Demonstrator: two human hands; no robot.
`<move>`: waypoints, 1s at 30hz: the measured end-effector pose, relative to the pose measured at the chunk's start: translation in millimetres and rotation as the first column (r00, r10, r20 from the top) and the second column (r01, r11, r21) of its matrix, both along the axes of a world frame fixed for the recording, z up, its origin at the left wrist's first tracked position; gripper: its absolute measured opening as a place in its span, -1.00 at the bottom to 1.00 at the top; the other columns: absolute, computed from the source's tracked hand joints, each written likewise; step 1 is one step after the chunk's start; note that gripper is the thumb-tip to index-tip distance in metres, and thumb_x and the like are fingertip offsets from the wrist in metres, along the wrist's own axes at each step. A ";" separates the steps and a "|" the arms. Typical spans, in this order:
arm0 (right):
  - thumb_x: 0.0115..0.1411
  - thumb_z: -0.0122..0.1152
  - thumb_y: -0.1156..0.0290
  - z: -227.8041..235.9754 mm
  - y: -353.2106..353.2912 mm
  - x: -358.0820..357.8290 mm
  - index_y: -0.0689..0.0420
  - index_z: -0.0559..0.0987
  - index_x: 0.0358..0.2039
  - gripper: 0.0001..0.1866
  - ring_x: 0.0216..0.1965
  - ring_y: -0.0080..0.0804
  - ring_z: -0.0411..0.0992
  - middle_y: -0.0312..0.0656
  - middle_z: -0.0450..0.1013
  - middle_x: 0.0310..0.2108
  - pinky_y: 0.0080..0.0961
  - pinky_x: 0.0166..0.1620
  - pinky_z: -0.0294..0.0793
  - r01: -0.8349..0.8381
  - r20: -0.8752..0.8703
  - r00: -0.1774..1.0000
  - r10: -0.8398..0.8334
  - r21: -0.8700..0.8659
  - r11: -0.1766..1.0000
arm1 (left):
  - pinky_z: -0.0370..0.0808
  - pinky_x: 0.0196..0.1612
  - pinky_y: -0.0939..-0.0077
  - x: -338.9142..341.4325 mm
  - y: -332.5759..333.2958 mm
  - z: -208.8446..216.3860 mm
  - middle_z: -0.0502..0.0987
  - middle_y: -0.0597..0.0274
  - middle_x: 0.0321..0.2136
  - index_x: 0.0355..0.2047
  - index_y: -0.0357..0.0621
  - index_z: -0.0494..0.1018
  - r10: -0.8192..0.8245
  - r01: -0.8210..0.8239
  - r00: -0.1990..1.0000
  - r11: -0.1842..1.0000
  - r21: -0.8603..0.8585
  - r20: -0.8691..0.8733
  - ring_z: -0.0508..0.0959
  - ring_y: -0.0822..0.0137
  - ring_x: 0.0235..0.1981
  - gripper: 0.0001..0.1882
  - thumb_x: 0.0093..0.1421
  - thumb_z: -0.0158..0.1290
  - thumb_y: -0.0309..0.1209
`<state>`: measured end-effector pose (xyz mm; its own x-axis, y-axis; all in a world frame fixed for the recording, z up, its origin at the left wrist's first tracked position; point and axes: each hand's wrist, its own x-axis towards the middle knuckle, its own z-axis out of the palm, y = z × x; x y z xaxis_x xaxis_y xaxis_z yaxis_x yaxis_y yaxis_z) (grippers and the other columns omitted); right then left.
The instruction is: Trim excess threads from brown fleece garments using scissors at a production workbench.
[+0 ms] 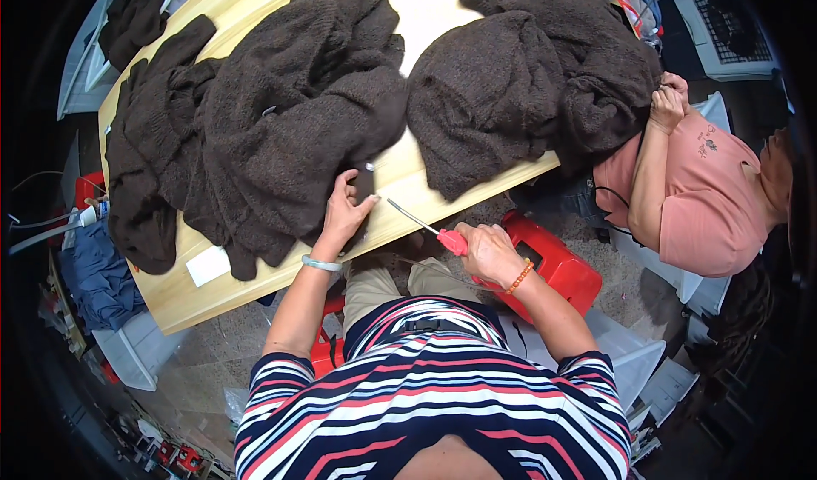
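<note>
My left hand (343,219) is at the front edge of a dark brown knitted garment (289,131) on the table. Its thumb and fingers are spread apart, touching a small dark flap of the fabric. Just beyond the fingertips is a small white piece (369,167). My right hand (488,253) is closed around the handle of a red-handled tool with a thin metal shaft (419,222). The shaft points up and left, its tip a little right of my left thumb and apart from the fabric. How the tip is shaped is too small to tell.
More dark knitted garments (494,88) lie on the wooden table (247,297), with a white paper (208,265) near its front left. On the right, a person in a pink shirt (713,195) handles the garments' edge. A red stool (553,267) stands below my right hand.
</note>
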<state>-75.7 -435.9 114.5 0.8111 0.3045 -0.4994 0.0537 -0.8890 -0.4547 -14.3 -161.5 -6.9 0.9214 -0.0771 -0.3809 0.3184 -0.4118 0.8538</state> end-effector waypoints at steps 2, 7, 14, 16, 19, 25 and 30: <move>0.00 0.10 0.41 -4.6 -5.1 -7.4 0.18 0.50 -0.35 -0.81 -0.44 0.09 0.51 0.12 0.50 -0.56 -0.08 -0.27 0.42 0.013 0.008 1.000 -0.013 0.000 1.000 | 0.44 -0.08 0.44 1.5 -9.8 -0.3 0.52 0.10 -0.29 -0.10 -0.30 0.37 -0.138 0.113 0.960 0.987 0.113 0.244 0.51 0.28 -0.26 -0.62 0.09 0.18 -0.45; -0.02 0.15 0.41 -12.7 9.6 -17.2 0.19 0.48 -0.33 -0.79 -0.39 0.10 0.51 0.16 0.49 -0.55 -0.07 -0.25 0.47 -0.019 -0.040 0.999 0.020 0.012 1.000 | 0.40 -0.06 0.41 -15.8 11.0 -76.1 0.54 0.03 -0.32 -0.15 -0.23 0.46 -0.110 0.055 0.928 0.985 0.163 0.355 0.52 0.21 -0.24 -0.68 0.18 0.06 -0.27; -0.02 0.14 0.44 -18.6 0.0 -18.8 0.17 0.47 -0.41 -0.86 -0.38 -0.03 0.50 0.01 0.50 -0.52 -0.15 -0.25 0.40 0.011 0.119 0.993 -0.026 0.119 0.993 | 0.46 -0.19 0.22 -14.4 -9.1 30.9 0.51 -0.05 -0.31 -0.33 -0.23 0.52 -0.274 0.260 0.962 0.910 0.323 -0.002 0.54 0.06 -0.27 -0.76 0.16 0.10 -0.28; -0.03 0.17 0.46 -16.9 -2.1 -15.6 0.14 0.46 -0.41 -0.87 -0.30 -0.08 0.46 -0.07 0.49 -0.45 -0.19 -0.18 0.37 0.034 0.160 0.985 -0.062 0.171 0.985 | 0.45 -0.21 0.07 -15.2 -12.6 28.5 0.44 -0.12 -0.20 -0.30 -0.23 0.46 -0.398 0.159 0.841 0.829 0.536 0.366 0.49 -0.18 -0.26 -0.75 0.12 0.16 -0.30; -0.02 0.18 0.45 -21.8 -9.8 -18.1 0.14 0.47 -0.41 -0.87 -0.30 -0.08 0.46 -0.06 0.49 -0.46 -0.20 -0.19 0.37 0.059 0.163 0.983 -0.089 0.177 0.982 | 0.45 -0.21 0.07 5.7 -34.2 42.4 0.43 -0.08 -0.20 -0.26 -0.22 0.43 -0.227 0.045 0.921 0.867 0.496 0.315 0.49 -0.18 -0.26 -0.74 0.12 0.17 -0.33; 0.03 0.15 0.41 -14.5 -11.7 -15.0 0.12 0.52 -0.23 -0.75 -0.30 0.02 0.50 0.06 0.51 -0.43 -0.12 -0.17 0.44 0.096 0.077 0.991 -0.106 0.120 0.988 | 0.52 -0.24 0.25 41.7 -19.1 -6.7 0.59 -0.14 -0.45 -0.32 -0.31 0.55 -0.091 0.024 0.968 0.961 0.276 0.233 0.60 -0.06 -0.38 -0.85 0.15 0.05 -0.50; 0.02 0.16 0.41 -6.3 -16.9 -12.8 0.20 0.49 -0.37 -0.83 -0.43 0.12 0.51 0.15 0.49 -0.56 -0.07 -0.27 0.49 0.154 0.067 0.985 -0.159 0.078 0.985 | 0.51 -0.26 0.20 14.9 -22.5 -6.2 0.49 -0.01 -0.40 -0.19 -0.29 0.43 -0.213 0.099 0.885 0.955 0.279 0.413 0.54 -0.10 -0.41 -0.70 0.04 0.19 -0.53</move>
<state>-88.4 -452.8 108.2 0.8848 0.2036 -0.4191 -0.0487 -0.8542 -0.5177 0.6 -184.1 -13.1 0.9811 -0.1911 0.0291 -0.1465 -0.6370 0.7568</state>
